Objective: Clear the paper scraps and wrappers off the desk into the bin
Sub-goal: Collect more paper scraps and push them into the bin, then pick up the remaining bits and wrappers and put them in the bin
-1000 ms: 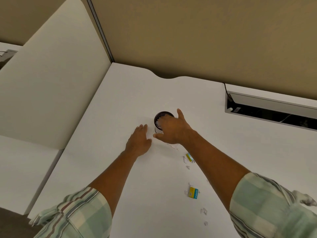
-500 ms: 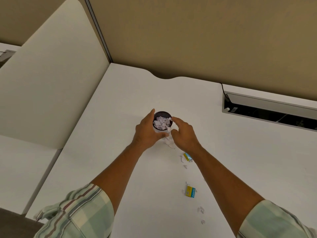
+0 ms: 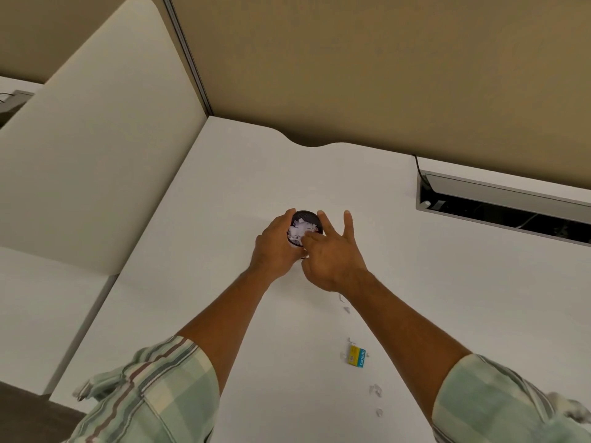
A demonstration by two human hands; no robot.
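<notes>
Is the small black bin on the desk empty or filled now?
Filled. White paper scraps reach about the rim of the bin, which stands upright, held by the left hand.

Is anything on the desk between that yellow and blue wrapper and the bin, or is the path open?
Nothing solid lies between the yellow and blue wrapper and the bin. Only two small paper scraps and the right forearm lie along that stretch. The left hand wraps the bin's side; the right hand hovers over its paper-filled mouth.

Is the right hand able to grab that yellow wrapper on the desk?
Probably yes. The yellow wrapper lies in the open beside the right forearm, nothing on it. The right hand is at the bin and must pull back.
</notes>
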